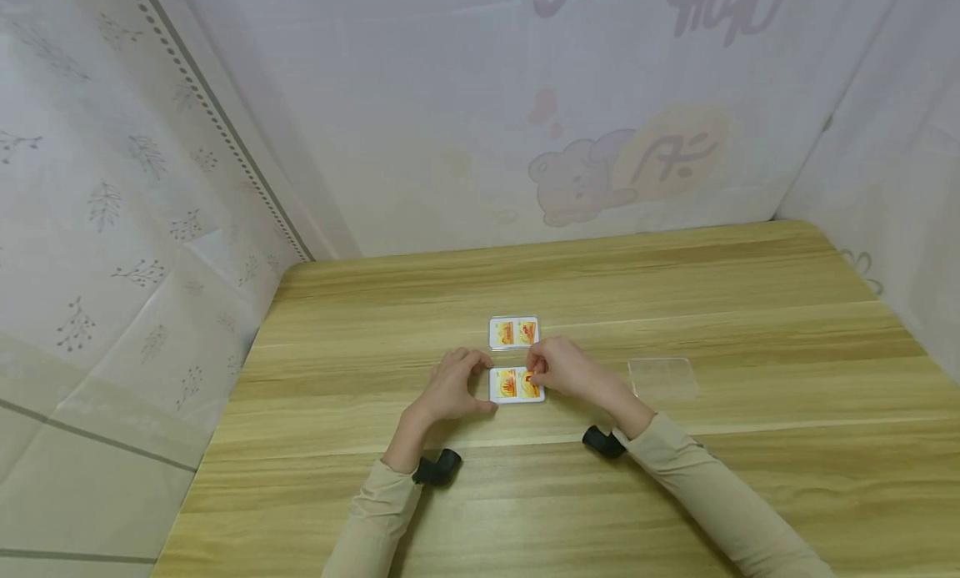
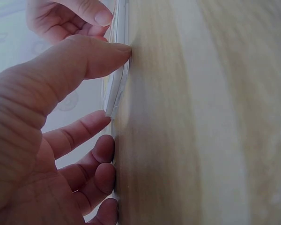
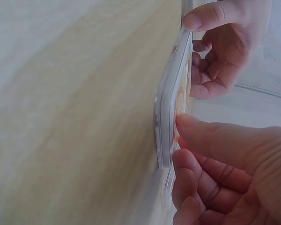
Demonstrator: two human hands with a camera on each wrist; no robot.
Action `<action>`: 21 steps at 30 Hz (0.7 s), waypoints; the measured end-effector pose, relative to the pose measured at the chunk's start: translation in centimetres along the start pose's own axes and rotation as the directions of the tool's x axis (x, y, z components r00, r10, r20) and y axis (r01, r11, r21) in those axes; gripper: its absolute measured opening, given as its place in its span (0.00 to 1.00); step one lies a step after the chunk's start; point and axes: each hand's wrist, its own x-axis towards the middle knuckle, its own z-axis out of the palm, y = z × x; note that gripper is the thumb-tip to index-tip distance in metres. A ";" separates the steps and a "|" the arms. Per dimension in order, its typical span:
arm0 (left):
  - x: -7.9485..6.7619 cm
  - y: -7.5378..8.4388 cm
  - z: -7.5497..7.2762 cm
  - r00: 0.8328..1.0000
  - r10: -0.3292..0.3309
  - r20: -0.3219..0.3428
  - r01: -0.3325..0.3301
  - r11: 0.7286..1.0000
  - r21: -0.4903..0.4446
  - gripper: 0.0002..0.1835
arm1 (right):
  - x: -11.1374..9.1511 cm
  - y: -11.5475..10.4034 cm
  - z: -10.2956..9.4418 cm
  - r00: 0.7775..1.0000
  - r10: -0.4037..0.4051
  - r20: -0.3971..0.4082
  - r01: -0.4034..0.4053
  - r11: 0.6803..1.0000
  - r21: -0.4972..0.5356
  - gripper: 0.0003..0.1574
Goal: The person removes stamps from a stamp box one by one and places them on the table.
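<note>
A flat white case (image 1: 517, 399) with two stamp-like pictures in yellow, orange and red lies near the middle of the table. My left hand (image 1: 453, 386) holds its left end, thumb on the near edge and index finger at the far corner. In the left wrist view, the case's pale side (image 2: 114, 91) shows between them. Over the right end of the case, my right hand (image 1: 566, 368) pinches the right orange stamp (image 1: 530, 379) between thumb and index finger. Those fingers cover part of it. The right wrist view shows the case edge (image 3: 165, 112) beside the thumb.
Just beyond lies a second clear-edged case (image 1: 514, 345) with two similar pictures. A transparent plastic cover (image 1: 663, 378) rests to the right, by the right forearm. Black wrist devices (image 1: 438, 468) hang at both sleeves. Printed cloth (image 1: 420, 144) hangs behind the wooden table (image 1: 525, 511).
</note>
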 end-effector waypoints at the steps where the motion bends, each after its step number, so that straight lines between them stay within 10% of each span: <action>1: 0.0 0.0 0.0 1.000 -0.001 0.001 0.001 1.000 -0.002 0.28 | 0.0 -0.1 0.0 1.000 0.009 0.001 -0.009 1.000 0.002 0.06; 21: 0.0 0.0 0.0 1.000 0.000 0.006 0.000 1.000 -0.012 0.28 | 0.1 -0.9 0.2 0.995 0.090 -0.054 -0.090 0.996 -0.005 0.05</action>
